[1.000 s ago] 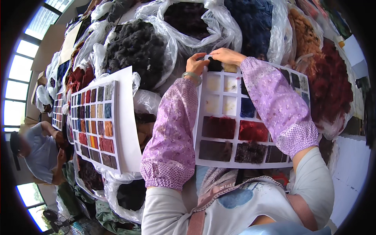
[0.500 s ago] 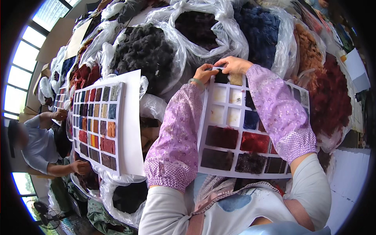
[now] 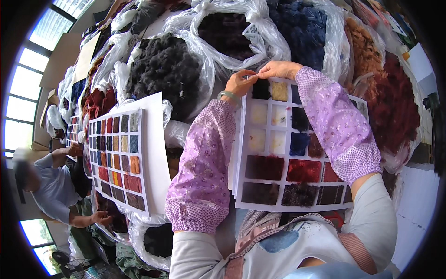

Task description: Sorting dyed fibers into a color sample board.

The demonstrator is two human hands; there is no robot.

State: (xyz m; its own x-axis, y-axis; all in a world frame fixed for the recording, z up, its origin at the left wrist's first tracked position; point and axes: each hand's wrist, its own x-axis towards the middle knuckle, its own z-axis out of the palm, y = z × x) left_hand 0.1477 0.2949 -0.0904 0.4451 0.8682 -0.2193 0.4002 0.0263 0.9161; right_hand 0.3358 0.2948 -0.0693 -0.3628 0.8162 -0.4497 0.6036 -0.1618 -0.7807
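Note:
A white board with square and oblong cells (image 3: 283,128) lies in front of me, tilted, its cells filled with coloured fibre. At its top left corner is a black fibre patch (image 3: 261,89), beside a tan one (image 3: 279,91). My left hand (image 3: 239,84) is closed in a pinch just above the black patch. Its fingertips meet those of my right hand (image 3: 278,69), pinched as well. Whatever lies between them is too small to make out. Several cells in the upper left look white or pale; dark red and blackish patches fill the lower rows. My right forearm hides part of the board.
Left of me stands another fibre sample board (image 3: 118,156) against a white sheet (image 3: 157,153). Plastic bags of loose fibre surround the work: charcoal (image 3: 162,69), blue (image 3: 299,35), orange (image 3: 364,49) and dark red (image 3: 392,104). A co-worker (image 3: 53,181) sits at the far left.
My pinched fingers have lifted from the black patch to just above the board's top edge. The right hand has drawn slightly away from the tan patch. The co-worker's near hand has opened a little.

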